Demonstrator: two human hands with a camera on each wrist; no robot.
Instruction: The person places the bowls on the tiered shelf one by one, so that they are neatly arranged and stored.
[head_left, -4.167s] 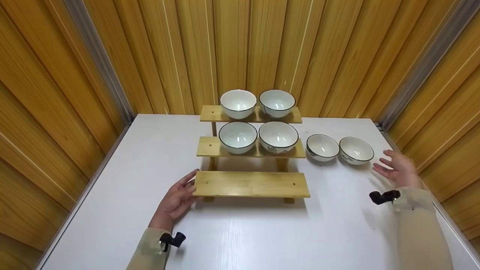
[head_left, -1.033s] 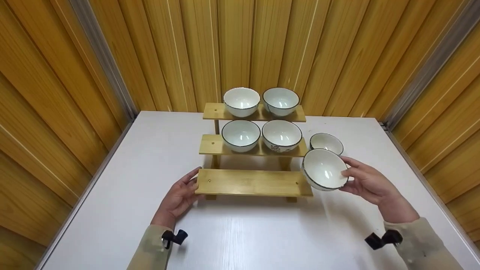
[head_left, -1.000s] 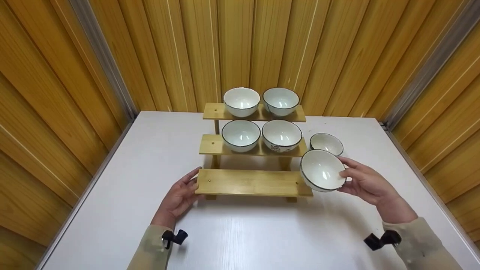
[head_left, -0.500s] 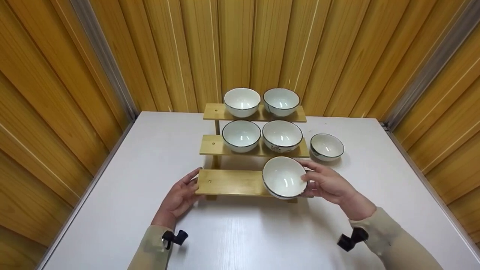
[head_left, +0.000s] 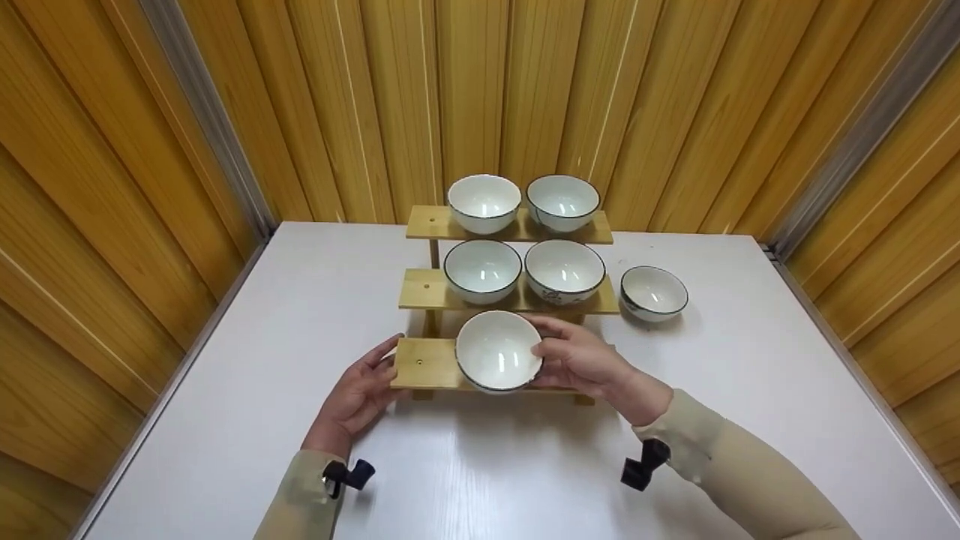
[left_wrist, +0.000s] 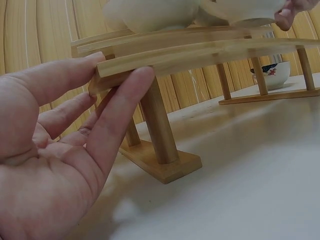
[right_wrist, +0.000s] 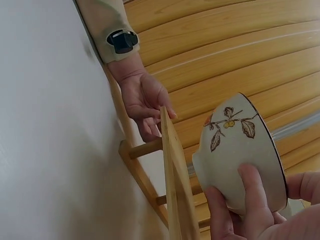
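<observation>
My right hand [head_left: 589,364] holds a white bowl [head_left: 499,352] with a dark rim by its right side, thumb at the rim and fingers against the outer wall. In the right wrist view the bowl [right_wrist: 235,145] shows a leaf-and-branch pattern and is close over the lowest board. My left hand [head_left: 364,394] grips the left end of that bottom board [head_left: 427,364] of a three-step wooden stand; in the left wrist view the thumb and fingers pinch the board end [left_wrist: 125,67]. Two bowls stand on the middle step [head_left: 416,289] and two on the top step [head_left: 424,217].
One more bowl [head_left: 654,294] rests on the white table [head_left: 315,300], right of the stand. Wood-patterned panels [head_left: 465,90] wall the table in at the back and sides, with metal corner posts [head_left: 214,120].
My right hand picked up the outer bowl from the table's right side and carried it left over the lowest step. The left hand has stayed on the board's end.
</observation>
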